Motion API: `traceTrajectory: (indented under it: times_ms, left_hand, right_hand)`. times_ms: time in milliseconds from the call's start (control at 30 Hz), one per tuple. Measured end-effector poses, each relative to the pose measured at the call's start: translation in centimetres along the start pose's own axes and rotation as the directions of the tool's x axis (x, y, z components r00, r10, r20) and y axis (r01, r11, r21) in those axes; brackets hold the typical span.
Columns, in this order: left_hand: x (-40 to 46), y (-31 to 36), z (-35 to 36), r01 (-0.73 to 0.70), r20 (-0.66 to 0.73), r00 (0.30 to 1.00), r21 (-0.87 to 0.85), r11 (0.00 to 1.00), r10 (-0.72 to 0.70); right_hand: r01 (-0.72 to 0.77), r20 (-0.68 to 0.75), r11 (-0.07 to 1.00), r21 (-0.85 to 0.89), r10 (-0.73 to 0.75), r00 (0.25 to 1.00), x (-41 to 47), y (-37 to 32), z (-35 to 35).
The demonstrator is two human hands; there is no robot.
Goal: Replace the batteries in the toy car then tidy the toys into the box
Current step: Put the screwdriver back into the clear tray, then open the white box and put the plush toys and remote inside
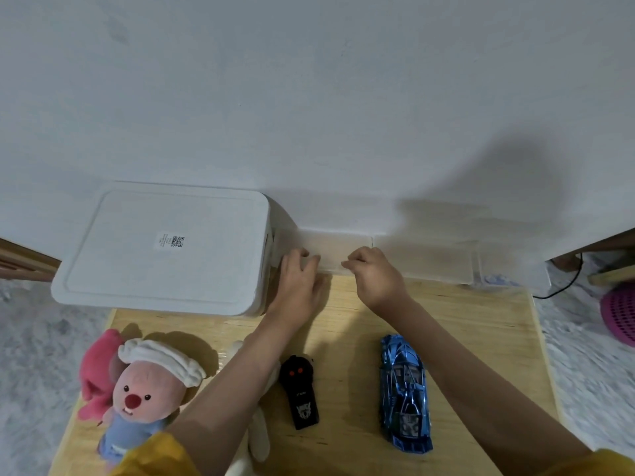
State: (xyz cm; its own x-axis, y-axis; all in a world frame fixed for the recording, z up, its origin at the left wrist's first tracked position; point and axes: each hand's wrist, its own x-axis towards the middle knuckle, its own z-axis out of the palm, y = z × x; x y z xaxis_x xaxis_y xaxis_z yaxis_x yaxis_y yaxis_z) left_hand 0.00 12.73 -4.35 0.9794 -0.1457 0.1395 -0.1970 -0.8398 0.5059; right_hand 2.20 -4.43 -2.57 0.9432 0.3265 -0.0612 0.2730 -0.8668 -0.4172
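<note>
Currently: left hand (298,273) and right hand (372,273) both pinching small clear case (332,249) at fingertips, likely opening it for batteries. Toy car (403,393) lying untouched behind right fingers, white box (165,249) sitting lidded left of left fingers.

One head-worn view looks steeply down, close over the wooden table (446,314) against a wall.

The blue toy car (404,395) lies upright near the table's (481,321) front right edge. The white box (161,249) (lid on, QR label on top) sits at the far left corner, overhanging the edge.
</note>
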Motion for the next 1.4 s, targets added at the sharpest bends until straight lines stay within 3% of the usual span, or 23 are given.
traceTrajectory:
  times_ms: [233, 367, 600, 700, 833, 967, 1100, 1233, 1400]
  left_hand:
    - [0.2, -0.3, 0.2, 0.043, 0.042, 0.998, -0.031, 0.999, -0.041]
    - [-0.1, -0.2, 0.0, 0.045, 0.086, 0.995, -0.015, 0.999, -0.044]
    - [-2.3, 2.8, -1.2, 0.157, 0.219, 0.958, 0.129, 0.979, -0.183]
    - [-5.2, 3.9, -1.6, 0.171, 0.101, 0.980, 0.030, 0.985, -0.173]
    - [-8.2, 4.2, -3.3, 0.053, -0.141, 0.988, -0.099, 0.994, -0.066]
    - [-9.2, 3.6, -7.3, -0.039, -0.381, 0.924, -0.164, 0.986, -0.027]
    - [-10.2, 1.0, -11.2, -0.092, -0.547, 0.837, -0.114, 0.989, 0.015]
    - [-10.9, -3.1, -14.5, -0.013, -0.561, 0.824, -0.157, 0.988, -0.079]
    - [-10.7, -8.6, -17.3, 0.301, -0.380, 0.845, -0.244, 0.922, -0.377]
  right_hand:
    - [-0.062, -0.026, 0.997, 0.040, 0.063, 0.998, -0.4, -0.4, 0.7]
    - [-0.020, -0.009, 0.998, 0.052, 0.021, 1.000, -0.6, -0.2, 0.6]
    - [-0.020, 0.119, 0.992, 0.125, 0.005, 0.993, -1.4, 0.1, -0.3]
    - [-0.032, 0.084, 0.976, 0.216, 0.014, 0.996, -2.8, -0.8, -1.2]
    - [0.008, -0.065, 0.939, 0.344, 0.015, 0.998, -5.0, -3.7, -2.2]
    - [-0.014, -0.152, 0.881, 0.474, 0.097, 0.984, -6.1, -7.5, -2.2]
    - [-0.150, -0.135, 0.795, 0.587, 0.279, 0.951, -6.3, -11.4, -0.8]
    - [-0.150, -0.169, 0.719, 0.679, 0.351, 0.921, -6.0, -16.3, 0.1]
    - [-0.128, -0.185, 0.641, 0.757, 0.398, 0.899, -5.1, -21.1, 0.8]
